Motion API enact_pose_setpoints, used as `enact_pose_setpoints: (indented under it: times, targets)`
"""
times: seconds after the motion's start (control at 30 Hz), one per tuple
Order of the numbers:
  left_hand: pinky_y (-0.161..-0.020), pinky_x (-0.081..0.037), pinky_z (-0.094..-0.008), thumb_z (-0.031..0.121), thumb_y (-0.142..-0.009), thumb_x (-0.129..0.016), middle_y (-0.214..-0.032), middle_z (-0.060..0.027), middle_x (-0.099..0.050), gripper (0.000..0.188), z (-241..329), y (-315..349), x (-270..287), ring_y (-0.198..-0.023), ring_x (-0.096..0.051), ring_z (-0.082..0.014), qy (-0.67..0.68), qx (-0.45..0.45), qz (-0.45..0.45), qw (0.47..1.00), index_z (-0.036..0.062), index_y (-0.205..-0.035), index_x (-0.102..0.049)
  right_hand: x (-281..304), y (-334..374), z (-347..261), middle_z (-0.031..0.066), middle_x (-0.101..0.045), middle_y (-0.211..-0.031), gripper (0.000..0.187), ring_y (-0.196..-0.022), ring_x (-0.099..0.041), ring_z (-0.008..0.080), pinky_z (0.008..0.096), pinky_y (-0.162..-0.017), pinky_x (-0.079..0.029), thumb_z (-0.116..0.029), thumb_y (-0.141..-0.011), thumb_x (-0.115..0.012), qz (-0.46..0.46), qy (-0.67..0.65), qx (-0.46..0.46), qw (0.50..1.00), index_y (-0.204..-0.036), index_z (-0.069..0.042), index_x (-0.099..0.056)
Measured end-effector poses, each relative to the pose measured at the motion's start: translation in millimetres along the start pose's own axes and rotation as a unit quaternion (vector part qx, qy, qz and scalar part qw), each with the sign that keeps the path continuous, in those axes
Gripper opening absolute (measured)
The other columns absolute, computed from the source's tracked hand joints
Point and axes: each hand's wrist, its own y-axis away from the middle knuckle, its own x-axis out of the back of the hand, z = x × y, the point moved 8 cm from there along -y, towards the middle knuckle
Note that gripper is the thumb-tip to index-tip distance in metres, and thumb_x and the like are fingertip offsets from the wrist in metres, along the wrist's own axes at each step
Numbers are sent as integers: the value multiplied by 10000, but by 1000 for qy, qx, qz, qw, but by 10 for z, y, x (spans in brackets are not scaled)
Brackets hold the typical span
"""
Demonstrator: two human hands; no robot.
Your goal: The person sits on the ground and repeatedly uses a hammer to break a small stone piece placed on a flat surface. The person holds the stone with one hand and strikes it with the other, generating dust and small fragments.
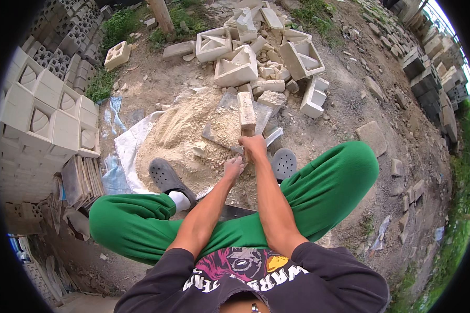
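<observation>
My right hand (253, 147) is closed round the lower end of a dust-coated wooden club (246, 112), a thick, squared block that points away from me. My left hand (233, 168) is just to its left and nearer to me, fingers curled shut; what they hold is hidden. A dark flat metal bar (219, 137) lies beyond the left fingers, its near end reaching toward both hands. Beneath it spreads a heap of pale crumbled rubble and powder (175, 125), with a whitish lump (199, 149) on top. A grey slab (262, 116) sits beside the club.
Broken pale blocks (236, 67) are piled beyond the heap. A white sack (133, 143) lies under its left edge. Stacked decorative blocks (49, 104) form a wall at left, near leaning boards (83, 180). My grey clogs (167, 176) flank the heap. Darker blocks (425, 78) stand at right.
</observation>
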Motion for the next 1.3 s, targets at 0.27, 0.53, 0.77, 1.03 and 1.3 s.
enact_pose_setpoints:
  times: [0.27, 0.53, 0.77, 1.03, 1.3]
  targets:
    - [-807, -531, -419, 545, -988, -493, -1174, -187, -615, 642, 216, 132, -581, -973, -636, -260, 205, 103, 202, 952, -28, -1275, -515, 835, 409, -128, 113, -625, -694, 217, -513, -621, 230, 348, -472, -520, -128, -716, -727, 35, -210, -39, 976, -826, 44, -654]
    - [-913, -466, -546, 656, -993, -307, -1218, -334, -608, 790, 524, 32, -166, -1080, -609, -499, 74, -3, 272, 960, -38, -1280, -549, 598, 11, 355, 135, -589, -786, 246, -531, -593, 245, 356, -458, -545, -87, -742, -712, 37, -250, -53, 966, -893, 77, -608]
    - [-924, -458, -518, 494, -999, -430, -1147, -296, -636, 572, 1143, 127, -57, -1063, -620, -456, 195, -85, 286, 935, -14, -1253, -500, 147, -59, 572, 113, -590, -768, 173, -584, -603, 231, 331, -496, -572, -76, -751, -690, -25, -276, -85, 957, -863, 35, -619]
    - [-657, -526, -440, 404, -955, -457, -992, -250, -635, 523, 1432, 203, 16, -727, -658, -345, 282, -55, 222, 932, -40, -1230, -456, 57, 95, 257, 90, -579, -750, 160, -551, -588, 225, 322, -492, -545, -99, -772, -673, -35, -237, -58, 969, -870, 4, -598]
    - [-400, -397, -288, 306, -967, -491, -806, -96, -551, 312, 1744, 206, 261, -552, -541, -169, 395, -48, 136, 907, 2, -1034, -499, 7, 315, -114, 87, -571, -686, 191, -528, -590, 229, 340, -483, -535, -113, -766, -687, -34, -231, -1, 972, -868, 20, -597]
